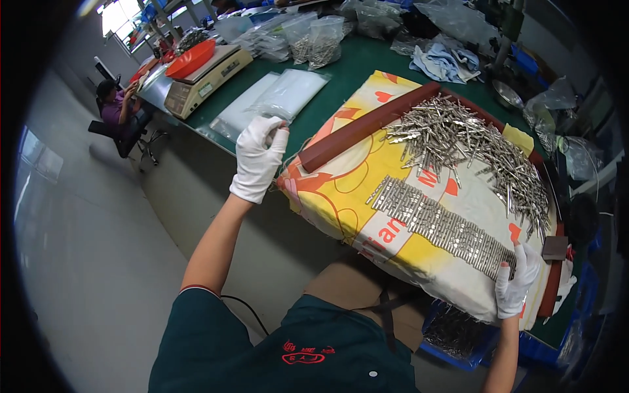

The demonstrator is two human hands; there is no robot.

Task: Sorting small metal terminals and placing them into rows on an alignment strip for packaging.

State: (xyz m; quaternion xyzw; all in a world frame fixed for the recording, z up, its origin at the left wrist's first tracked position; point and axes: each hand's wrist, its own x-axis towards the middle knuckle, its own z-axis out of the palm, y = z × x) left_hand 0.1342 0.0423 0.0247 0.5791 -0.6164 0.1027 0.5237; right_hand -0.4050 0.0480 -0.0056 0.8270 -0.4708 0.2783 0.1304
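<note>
My left hand (257, 159), in a white glove with bare fingertips, is raised beside the left corner of a padded board covered in yellow and white printed cloth (354, 177). Its fingers are curled in, and whatever they may hold is hidden. Flat clear plastic bags (291, 92) lie just beyond it. My right hand (517, 283), gloved the same way, rests at the right end of a neat row of slim metal pins (445, 226). Its thumb and forefinger are apart, close to the last pins. Behind the row spreads a loose heap of similar pins (452, 134).
Dark red bars (367, 128) edge the board. On the green table (360, 56) stand a scale (206, 78) with a red tray (190, 59), bags of metal parts (325, 42) and a cloth (445, 63). A blue bin (458, 334) sits below. Another person (118, 108) sits far left.
</note>
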